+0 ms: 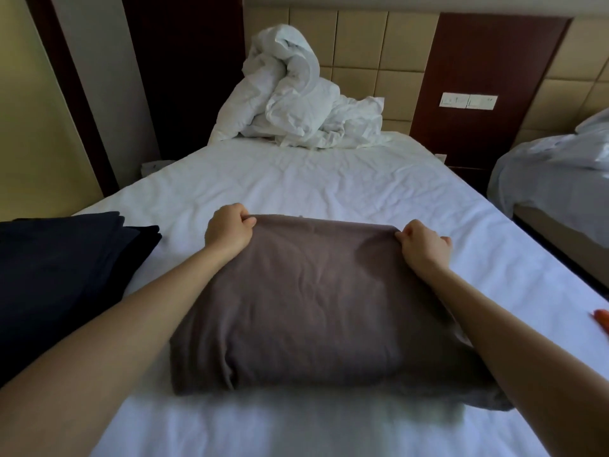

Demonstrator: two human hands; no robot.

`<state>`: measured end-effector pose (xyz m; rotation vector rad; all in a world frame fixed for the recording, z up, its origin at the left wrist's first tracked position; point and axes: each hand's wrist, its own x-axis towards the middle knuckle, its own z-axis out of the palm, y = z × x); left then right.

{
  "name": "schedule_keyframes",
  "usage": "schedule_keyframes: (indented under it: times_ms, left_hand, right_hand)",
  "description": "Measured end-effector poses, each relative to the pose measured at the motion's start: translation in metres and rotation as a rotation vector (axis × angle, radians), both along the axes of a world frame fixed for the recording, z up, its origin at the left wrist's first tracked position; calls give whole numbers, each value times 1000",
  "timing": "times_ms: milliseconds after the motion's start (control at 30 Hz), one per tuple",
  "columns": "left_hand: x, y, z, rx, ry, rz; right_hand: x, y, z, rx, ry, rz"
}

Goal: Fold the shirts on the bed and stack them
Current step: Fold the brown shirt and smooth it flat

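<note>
A brown-grey shirt (313,301) lies folded into a thick rectangle in the middle of the white bed (296,179). My left hand (228,229) pinches its far left corner, and my right hand (425,242) pinches its far right corner. Both forearms run along the shirt's sides. A stack of dark navy folded shirts (62,275) sits on the bed to the left, apart from the brown one.
A crumpled white duvet (293,103) is heaped at the head of the bed against the padded headboard. A second bed (560,173) stands to the right across a narrow gap. A small orange object (601,318) lies at the bed's right edge.
</note>
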<state>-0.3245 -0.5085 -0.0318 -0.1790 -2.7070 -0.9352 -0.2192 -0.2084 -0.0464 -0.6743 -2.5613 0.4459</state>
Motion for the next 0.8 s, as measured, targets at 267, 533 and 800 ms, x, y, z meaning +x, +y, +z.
schedule_keyframes:
  times_ms: [267,533,800]
  left_hand:
    - [86,44,-12,-427,190,-348]
    - [110,33,-65,-511,-124,-447]
    - [157,-52,-81,-282,-38,-109]
  right_hand:
    - [44,-74,9,173,-164,277]
    - [76,-87,-42,88,-405,382]
    - [151,-61,-51,40,-371,222]
